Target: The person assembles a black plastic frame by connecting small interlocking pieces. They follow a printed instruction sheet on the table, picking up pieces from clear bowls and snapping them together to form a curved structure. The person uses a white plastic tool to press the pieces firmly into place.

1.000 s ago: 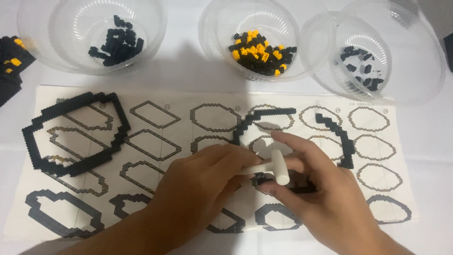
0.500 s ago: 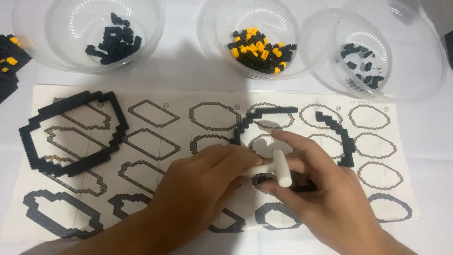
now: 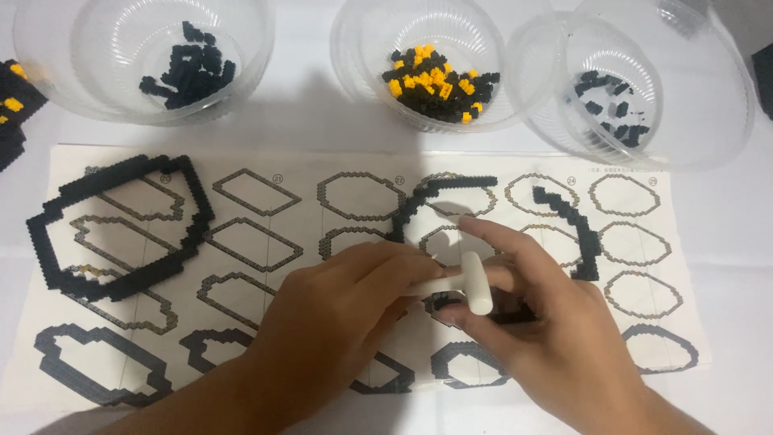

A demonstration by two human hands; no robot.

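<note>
Both your hands on the white tool, frame centre.
Your left hand (image 3: 354, 314) and right hand (image 3: 547, 338) have fingers closed around the white tool (image 3: 463, 282) over the pattern sheet (image 3: 266, 185).

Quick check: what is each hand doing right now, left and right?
Left hand: curled shut on the stem of the white T-shaped tool.
Right hand: fingers closed around the tool's crossbar, over small black bricks.

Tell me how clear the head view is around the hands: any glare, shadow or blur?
Head view: evenly lit and mostly sharp; glare streaks the clear plastic bowls; soft shadows fall under the left hand and right hand, darkening the printed template sheet; the white T-shaped tool looks slightly washed out.
</note>
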